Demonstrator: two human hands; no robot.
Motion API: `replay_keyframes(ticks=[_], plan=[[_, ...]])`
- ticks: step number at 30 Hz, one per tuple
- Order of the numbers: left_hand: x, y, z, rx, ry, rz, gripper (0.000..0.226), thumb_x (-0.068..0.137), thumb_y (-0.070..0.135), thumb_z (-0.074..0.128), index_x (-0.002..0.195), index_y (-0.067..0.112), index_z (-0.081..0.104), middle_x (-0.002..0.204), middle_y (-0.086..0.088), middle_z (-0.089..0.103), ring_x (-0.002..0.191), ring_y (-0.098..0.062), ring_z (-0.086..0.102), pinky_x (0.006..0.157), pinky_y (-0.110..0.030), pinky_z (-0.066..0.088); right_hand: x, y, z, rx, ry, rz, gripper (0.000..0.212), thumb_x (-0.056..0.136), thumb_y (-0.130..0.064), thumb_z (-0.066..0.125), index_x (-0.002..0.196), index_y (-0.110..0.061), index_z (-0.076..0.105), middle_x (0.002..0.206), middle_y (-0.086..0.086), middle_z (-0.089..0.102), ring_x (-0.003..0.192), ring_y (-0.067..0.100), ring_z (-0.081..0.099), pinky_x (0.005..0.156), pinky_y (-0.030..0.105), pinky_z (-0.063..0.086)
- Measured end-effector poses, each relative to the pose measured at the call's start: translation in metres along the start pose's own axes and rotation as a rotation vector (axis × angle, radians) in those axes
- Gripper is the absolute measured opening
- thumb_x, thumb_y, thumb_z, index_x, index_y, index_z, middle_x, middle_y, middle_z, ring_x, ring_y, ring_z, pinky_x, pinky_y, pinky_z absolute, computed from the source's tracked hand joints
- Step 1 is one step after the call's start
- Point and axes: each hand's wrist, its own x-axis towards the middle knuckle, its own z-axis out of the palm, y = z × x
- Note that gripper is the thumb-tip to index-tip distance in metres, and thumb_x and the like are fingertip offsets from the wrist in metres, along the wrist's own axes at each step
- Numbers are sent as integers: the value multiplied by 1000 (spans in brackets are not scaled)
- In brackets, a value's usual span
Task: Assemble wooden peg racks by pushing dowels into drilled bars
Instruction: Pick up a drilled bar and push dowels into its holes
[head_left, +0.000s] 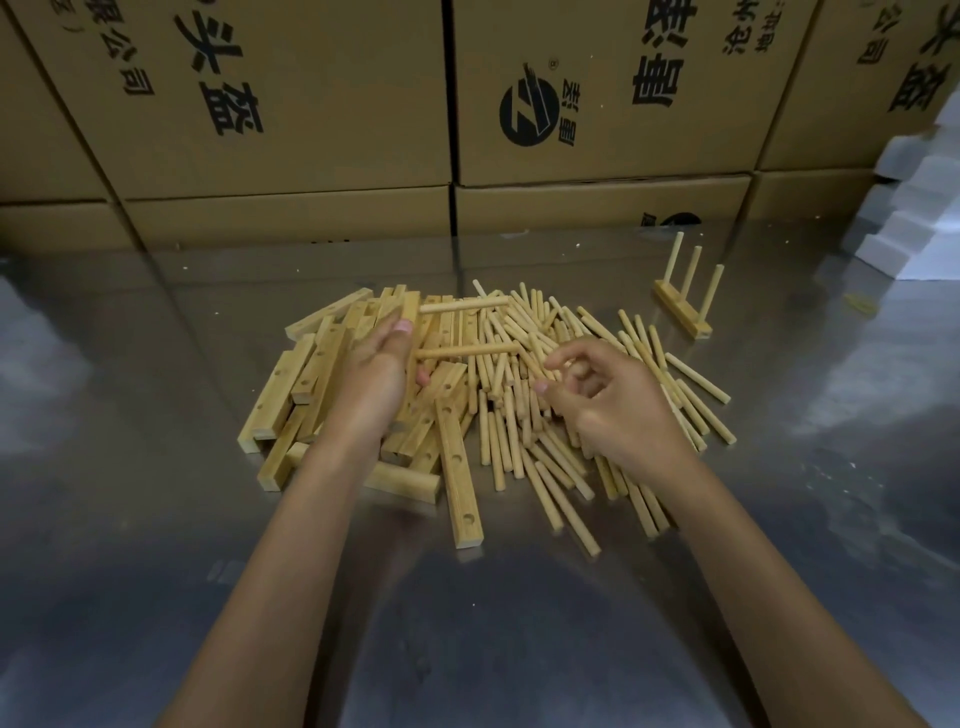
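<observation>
Two hands are seen over a shiny metal worktop (156, 415). A drilled bar (410, 312) with two dowels (467, 351) already stuck in it is gripped by the left hand (371, 382); a loose dowel (535, 364) is pinched by the right hand (613, 400). Loose bars (457, 467) and dowels (524, 452) are piled underneath. Further back, a finished three-peg rack (684, 301) is stood upright, cardboard boxes (291, 104) stacked behind.

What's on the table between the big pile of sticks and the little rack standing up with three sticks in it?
Nothing: in the head view, only bare shiny table lies between the dowel pile and the finished rack.
</observation>
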Motion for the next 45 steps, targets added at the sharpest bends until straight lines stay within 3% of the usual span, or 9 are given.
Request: replay_keyframes(ticks=[4,8,13,17,21,27,32,37,45], plan=[[5,-1,-5,16,8,46,41,105,46,43,146,44,47,74,13,70,100,-15,65,96,-49,51,5,16,-14,-265,-33,117,7,89,-22,69,85,-28,66,77,1,66,70,16,60,64,32,49],[4,-3,-6,44,-14,103,41,104,48,45,145,50,45,70,10,67,77,-7,65,61,-25,54,7,23,-31,-319,-96,196,7,89,-22,69,83,-26,69,75,-2,67,68,10,58,59,26,43],[3,-4,-1,96,-21,127,44,104,49,45,148,50,40,73,10,69,78,-14,61,70,-35,53,7,16,-36,-243,-324,221,9,87,-23,75,78,-22,73,53,-17,61,51,-4,54,53,12,41],[3,-5,1,135,-29,140,45,105,50,43,149,52,37,68,15,67,69,-4,61,61,-24,52,3,11,-21,-312,-290,94,11,84,-21,75,81,-26,65,53,-11,49,51,7,45,59,28,46],[1,-5,3,126,-33,118,46,105,49,43,150,52,35,71,8,68,76,-15,60,55,-19,52,1,9,-16,-494,-326,99,13,85,-26,72,86,-28,58,69,-4,57,62,10,51,61,32,46],[-1,-3,3,132,-26,131,46,105,47,42,151,48,37,76,6,66,73,-3,63,58,-21,48,5,8,-28,-228,-197,180,22,86,-1,62,92,-22,65,81,8,71,75,9,66,68,23,49],[-1,-2,3,99,-16,127,45,106,44,43,151,45,39,76,3,65,63,1,61,43,-11,44,7,14,-40,-240,-188,209,7,86,-20,72,80,-23,72,62,-13,66,64,1,59,68,30,50],[0,-2,3,96,-5,119,45,106,43,44,151,44,40,75,2,65,63,-2,59,43,-12,43,6,15,-41,-356,-424,307,22,73,-43,83,75,-24,72,52,-18,55,55,0,51,60,23,41],[1,-5,4,115,-10,124,46,106,44,44,151,44,39,70,6,66,55,4,60,45,-13,46,6,8,-40,-274,-443,304,8,82,-29,77,75,-26,78,68,-21,69,69,-13,60,66,17,39]])
